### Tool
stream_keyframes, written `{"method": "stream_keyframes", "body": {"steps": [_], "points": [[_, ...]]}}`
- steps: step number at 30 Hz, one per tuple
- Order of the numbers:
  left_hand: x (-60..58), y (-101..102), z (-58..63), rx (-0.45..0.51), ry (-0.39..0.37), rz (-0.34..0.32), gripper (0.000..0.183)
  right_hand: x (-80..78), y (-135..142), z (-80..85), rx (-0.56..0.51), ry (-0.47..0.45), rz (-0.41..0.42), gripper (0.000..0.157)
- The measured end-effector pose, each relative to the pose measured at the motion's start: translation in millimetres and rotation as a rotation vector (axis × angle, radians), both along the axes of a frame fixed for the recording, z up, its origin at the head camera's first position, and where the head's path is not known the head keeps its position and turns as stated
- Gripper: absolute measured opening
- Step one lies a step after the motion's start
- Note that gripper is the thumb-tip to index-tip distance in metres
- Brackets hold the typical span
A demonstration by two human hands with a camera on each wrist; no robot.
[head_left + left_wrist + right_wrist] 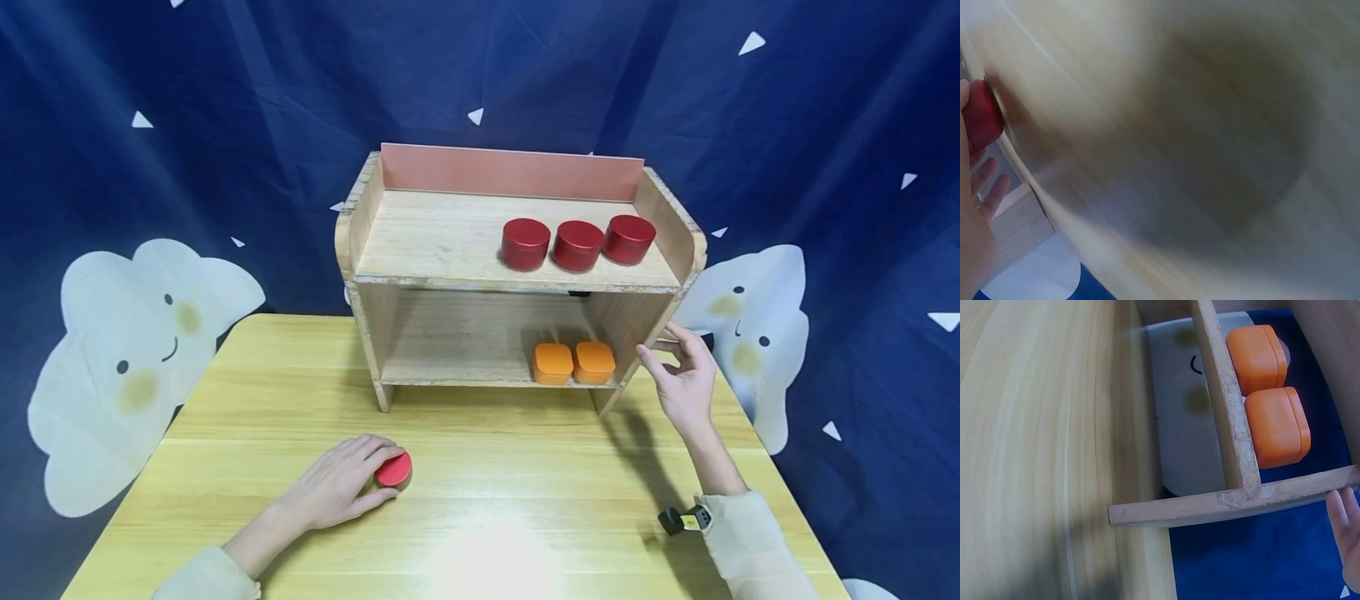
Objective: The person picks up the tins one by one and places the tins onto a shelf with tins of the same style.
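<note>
On the table at the front left, my left hand point(347, 482) grips a round red tin point(394, 471) between thumb and fingers. The same red tin point(984, 115) shows at the left edge of the left wrist view. My right hand point(684, 375) is at the right side panel of a two-tier wooden shelf point(465, 286), its fingertips right at the panel's front edge. In the right wrist view, fingers point(1337, 515) touch that panel point(1210, 506). Three dark red round tins point(577, 247) stand on the upper tier. Two orange rounded-square tins point(552, 364) sit at the right of the lower tier.
The shelf stands at the back of a light wooden table point(480, 467). A pink back board point(510, 172) rises behind its upper tier. Beyond hangs a dark blue curtain point(300, 100) with white clouds. A small black device point(682, 521) is on the right wrist.
</note>
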State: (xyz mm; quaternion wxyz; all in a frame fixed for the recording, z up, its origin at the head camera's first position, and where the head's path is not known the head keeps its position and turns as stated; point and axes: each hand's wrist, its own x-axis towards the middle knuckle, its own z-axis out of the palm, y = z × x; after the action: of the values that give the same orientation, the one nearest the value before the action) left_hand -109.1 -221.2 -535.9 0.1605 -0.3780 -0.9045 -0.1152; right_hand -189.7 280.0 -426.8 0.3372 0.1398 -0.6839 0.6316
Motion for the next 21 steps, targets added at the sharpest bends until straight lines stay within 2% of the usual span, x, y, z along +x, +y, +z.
{"method": "stream_keyframes", "body": {"steps": [9, 21], "points": [[-4.1, 0.4, 2.5, 0.044, 0.011, -0.002, 0.054, 0.2, 0.0, -0.3, -0.002, -0.003, 0.008, 0.051], [-14.9, 3.3, 17.0, 0.059, 0.062, -0.004, 0.054, -0.5, 1.1, -0.9, -0.007, 0.011, 0.033, 0.049]]}}
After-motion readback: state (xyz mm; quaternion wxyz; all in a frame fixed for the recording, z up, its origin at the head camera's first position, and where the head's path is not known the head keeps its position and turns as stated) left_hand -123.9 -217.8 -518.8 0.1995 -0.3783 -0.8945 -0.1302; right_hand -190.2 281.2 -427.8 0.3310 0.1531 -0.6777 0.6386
